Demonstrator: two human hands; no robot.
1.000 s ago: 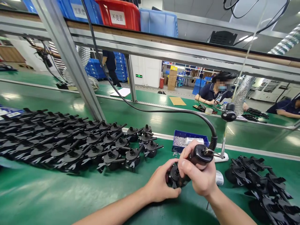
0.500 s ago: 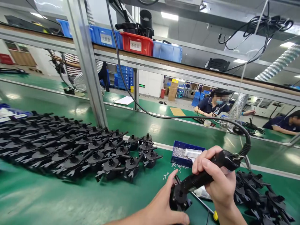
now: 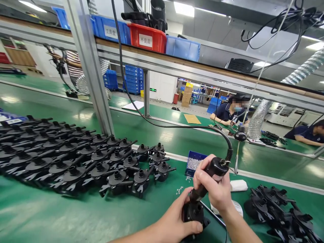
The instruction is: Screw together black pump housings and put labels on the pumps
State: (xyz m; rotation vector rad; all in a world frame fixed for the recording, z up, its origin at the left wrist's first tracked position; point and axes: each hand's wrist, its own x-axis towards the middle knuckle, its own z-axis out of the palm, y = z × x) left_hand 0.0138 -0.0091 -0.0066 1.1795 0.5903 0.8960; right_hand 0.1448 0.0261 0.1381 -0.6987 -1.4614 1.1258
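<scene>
My right hand (image 3: 212,184) is wrapped round a black corded electric screwdriver (image 3: 218,168), its tip pointing down and its cable rising from the top end. Below it, my left hand (image 3: 178,219) grips a black plastic part (image 3: 194,213) with a round housing and a short raised tube, thumb in front and fingers behind. The screwdriver's lower end meets the far edge of this part; the contact point itself is hidden. Just behind the hands, a blue tray (image 3: 196,156) holds many small metal pieces, and a few small rings (image 3: 179,190) lie loose on the green mat.
Rows of similar black parts (image 3: 73,172) cover the left of the bench (image 3: 76,216). More are heaped (image 3: 278,209) at the right, near a white roll (image 3: 238,185). A metal post (image 3: 88,67) and a shelf with bins (image 3: 148,37) stand ahead. Co-workers (image 3: 229,109) sit across.
The screwdriver has swung more upright, and its tip has shifted from the part's raised tube to its far edge. My right hand has moved left with it.
</scene>
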